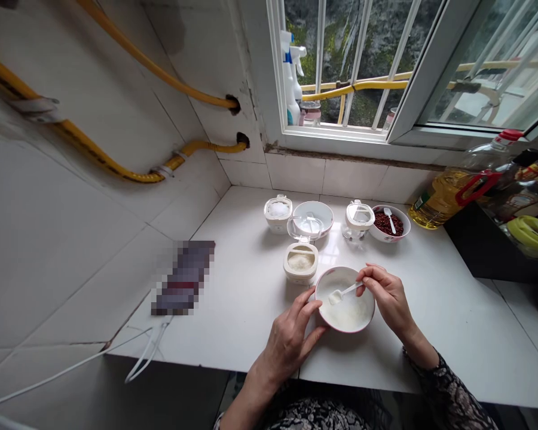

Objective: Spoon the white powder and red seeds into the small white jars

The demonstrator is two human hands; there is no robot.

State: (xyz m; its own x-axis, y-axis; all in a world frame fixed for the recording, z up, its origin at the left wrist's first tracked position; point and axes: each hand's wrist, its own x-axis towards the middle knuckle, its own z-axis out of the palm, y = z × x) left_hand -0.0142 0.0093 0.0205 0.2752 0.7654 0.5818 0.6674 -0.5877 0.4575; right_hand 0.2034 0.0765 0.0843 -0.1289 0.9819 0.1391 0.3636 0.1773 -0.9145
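Observation:
My right hand (383,295) pinches the handle of a small white plastic spoon (336,297), its scoop inside a white bowl (346,322) with a pinkish rim. Pale powder or fine grains lie in the bowl. My left hand (291,334) grips the bowl's left side, thumb low and fingers near the rim. Just behind and left of the bowl stands a cream seasoning jar (300,263), lid raised, with pale grains inside. Farther back are a jar of white grains (278,214), a white bowl with clear contents (314,218), and a lidded jar (358,220).
A bowl of dark red beans or grains (389,224) holds another white spoon. On the right are an oil bottle (448,185) and a black box (475,239) with bottles. A blurred dark object (183,278) with a white cable lies left, near yellow pipes (116,170) on the wall.

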